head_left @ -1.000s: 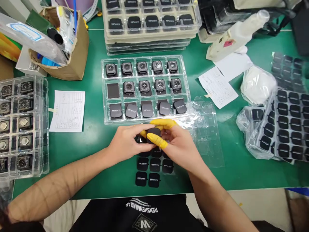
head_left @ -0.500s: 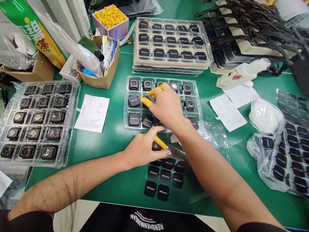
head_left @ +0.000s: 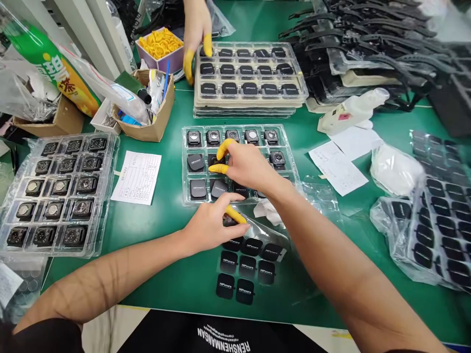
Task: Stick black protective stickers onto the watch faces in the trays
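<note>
A clear compartment tray [head_left: 186, 147] holds black smartwatches, some with square black "HiFuture" covers on top. My right hand [head_left: 246, 164], yellow cots on thumb and forefinger, grips a watch [head_left: 213, 160] in the second compartment of the middle row. Whether a cover is between those fingers is hidden. Below the tray, my left hand [head_left: 211, 223] is closed in a pinch at the raised edge of a clear sheet of black HiFuture labels [head_left: 247, 266]. A dark piece behind its yellow-cotted finger is partly hidden.
At left lies another tray of watches [head_left: 86, 185] beside a paper form [head_left: 137, 177]. Behind are stacked trays [head_left: 250, 105], touched by another person's hand [head_left: 196, 29]. A white bottle [head_left: 349, 113], papers [head_left: 340, 166] and bagged label sheets [head_left: 437, 225] are at right.
Another person's hand has appeared at the stacked trays. The view has shifted slightly. My right thumb and forefinger stay at the same watch; my left hand keeps its pinch.
</note>
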Available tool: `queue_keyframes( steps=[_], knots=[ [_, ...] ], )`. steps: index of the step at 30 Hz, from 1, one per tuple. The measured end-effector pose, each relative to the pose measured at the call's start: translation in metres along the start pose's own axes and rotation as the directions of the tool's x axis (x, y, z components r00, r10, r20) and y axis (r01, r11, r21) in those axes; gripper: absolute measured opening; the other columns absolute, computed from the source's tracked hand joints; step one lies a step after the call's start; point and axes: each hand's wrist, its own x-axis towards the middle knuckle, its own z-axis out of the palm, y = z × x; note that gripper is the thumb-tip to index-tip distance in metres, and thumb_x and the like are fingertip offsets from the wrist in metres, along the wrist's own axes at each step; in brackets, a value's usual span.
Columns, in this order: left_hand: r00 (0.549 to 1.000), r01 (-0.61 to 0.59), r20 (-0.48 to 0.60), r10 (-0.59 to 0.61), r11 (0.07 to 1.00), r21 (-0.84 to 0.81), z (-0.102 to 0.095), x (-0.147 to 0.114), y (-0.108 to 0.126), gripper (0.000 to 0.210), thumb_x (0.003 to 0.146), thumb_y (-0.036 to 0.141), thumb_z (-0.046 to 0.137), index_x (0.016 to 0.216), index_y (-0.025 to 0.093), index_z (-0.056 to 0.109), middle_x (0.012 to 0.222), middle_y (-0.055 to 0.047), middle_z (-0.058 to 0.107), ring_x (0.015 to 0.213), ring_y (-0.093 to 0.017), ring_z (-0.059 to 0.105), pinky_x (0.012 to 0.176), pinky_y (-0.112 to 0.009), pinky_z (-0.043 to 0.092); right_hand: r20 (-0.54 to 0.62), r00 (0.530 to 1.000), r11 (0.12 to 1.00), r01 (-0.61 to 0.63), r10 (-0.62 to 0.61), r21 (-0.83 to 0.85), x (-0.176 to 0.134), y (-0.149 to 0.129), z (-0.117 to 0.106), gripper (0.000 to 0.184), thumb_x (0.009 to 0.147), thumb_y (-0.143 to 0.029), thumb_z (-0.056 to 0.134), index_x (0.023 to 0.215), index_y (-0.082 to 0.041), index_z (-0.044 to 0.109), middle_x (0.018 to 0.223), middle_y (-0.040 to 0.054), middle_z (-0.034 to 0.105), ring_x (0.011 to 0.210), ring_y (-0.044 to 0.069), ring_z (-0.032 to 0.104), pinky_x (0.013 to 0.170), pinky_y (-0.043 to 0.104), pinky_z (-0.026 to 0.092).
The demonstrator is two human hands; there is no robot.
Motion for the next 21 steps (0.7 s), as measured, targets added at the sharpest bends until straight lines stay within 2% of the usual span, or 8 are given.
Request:
queue_keyframes(
  steps=[2, 5, 9, 11, 13, 16, 18, 21],
  knots=[
    [0.999, 0.041, -0.002, -0.041, 0.999, -0.032, 0.000, 0.000, 0.001, 0.056, 0.083, 0.035, 0.083, 0.133, 0.025, 0.060, 0.090, -0.002, 0.085, 0.086, -0.026, 0.084, 0.088, -0.042, 0.068, -0.050, 0.996, 0.952, -0.058, 0.076, 0.300, -0.022, -0.006, -0.004, 0.036, 0.077, -0.039, 0.092, 0.098, -0.024, 0.067, 0.099, 0.0028, 0.076, 0.077, 0.020, 0.070, 0.079, 0.039, 0.057],
    [0.995, 0.092, -0.026, -0.096, 0.988, -0.128, 0.000, -0.001, 0.002, 0.061, 0.080, 0.039, 0.090, 0.131, 0.026, 0.059, 0.095, -0.004, 0.085, 0.092, -0.026, 0.084, 0.089, -0.042, 0.070, -0.085, 0.967, 0.712, -0.117, 0.242, 0.693, -0.072, -0.016, -0.005, 0.045, 0.073, -0.052, 0.094, 0.098, -0.026, 0.067, 0.102, 0.0031, 0.077, 0.084, 0.021, 0.076, 0.081, 0.039, 0.063],
    [0.992, 0.110, -0.053, -0.118, 0.984, -0.144, 0.000, -0.001, 0.003, 0.083, 0.069, 0.036, 0.100, 0.137, 0.027, 0.055, 0.098, -0.003, 0.085, 0.093, -0.026, 0.084, 0.090, -0.043, 0.070, -0.066, 0.857, 0.502, -0.236, 0.512, 0.832, -0.132, -0.023, 0.014, 0.048, 0.072, -0.054, 0.095, 0.101, -0.030, 0.066, 0.090, 0.0015, 0.074, 0.083, 0.024, 0.078, 0.081, 0.044, 0.069],
    [0.990, 0.125, -0.057, -0.131, 0.987, -0.099, 0.000, 0.000, 0.003, 0.083, 0.070, 0.033, 0.100, 0.140, 0.029, 0.055, 0.092, 0.000, 0.084, 0.088, -0.025, 0.084, 0.087, -0.041, 0.071, -0.149, 0.822, 0.578, -0.246, 0.550, 0.778, -0.146, -0.023, 0.023, 0.038, 0.080, -0.053, 0.089, 0.106, -0.033, 0.070, 0.103, 0.0057, 0.074, 0.088, 0.027, 0.078, 0.083, 0.050, 0.070],
    [0.989, 0.133, -0.062, -0.136, 0.990, -0.055, 0.000, 0.001, 0.001, 0.076, 0.074, 0.031, 0.097, 0.139, 0.029, 0.056, 0.090, 0.001, 0.083, 0.084, -0.023, 0.084, 0.084, -0.039, 0.071, -0.274, 0.831, 0.740, -0.223, 0.485, 0.634, -0.154, -0.021, 0.026, 0.020, 0.091, -0.051, 0.078, 0.103, -0.035, 0.074, 0.112, 0.0089, 0.074, 0.097, 0.031, 0.077, 0.088, 0.056, 0.068],
    [0.990, 0.107, -0.088, -0.110, 0.993, -0.041, 0.002, 0.002, -0.002, 0.072, 0.079, 0.031, 0.094, 0.139, 0.028, 0.056, 0.095, 0.000, 0.084, 0.090, -0.023, 0.085, 0.090, -0.040, 0.071, -0.442, 0.851, 0.932, -0.137, 0.285, 0.337, -0.180, -0.018, 0.020, 0.010, 0.099, -0.042, 0.070, 0.104, -0.039, 0.078, 0.110, 0.0088, 0.079, 0.109, 0.035, 0.074, 0.099, 0.061, 0.061],
    [0.992, 0.080, -0.101, -0.082, 0.997, -0.020, 0.003, 0.002, -0.003, 0.067, 0.081, 0.029, 0.092, 0.139, 0.028, 0.057, 0.098, -0.001, 0.084, 0.096, -0.023, 0.085, 0.095, -0.040, 0.070, -0.518, 0.852, 0.992, -0.024, 0.083, 0.120, -0.211, -0.018, 0.017, 0.018, 0.097, -0.040, 0.074, 0.114, -0.044, 0.078, 0.108, 0.0061, 0.081, 0.106, 0.034, 0.075, 0.098, 0.058, 0.059],
    [0.993, 0.060, -0.103, -0.055, 0.997, 0.042, 0.004, 0.002, -0.002, 0.060, 0.083, 0.029, 0.091, 0.136, 0.027, 0.060, 0.100, -0.001, 0.084, 0.097, -0.021, 0.084, 0.095, -0.037, 0.070, -0.322, 0.930, 0.981, 0.138, -0.175, -0.136, -0.256, -0.021, 0.024, 0.036, 0.090, -0.053, 0.080, 0.126, -0.049, 0.075, 0.120, 0.0039, 0.082, 0.111, 0.034, 0.074, 0.094, 0.052, 0.058]
  ],
)
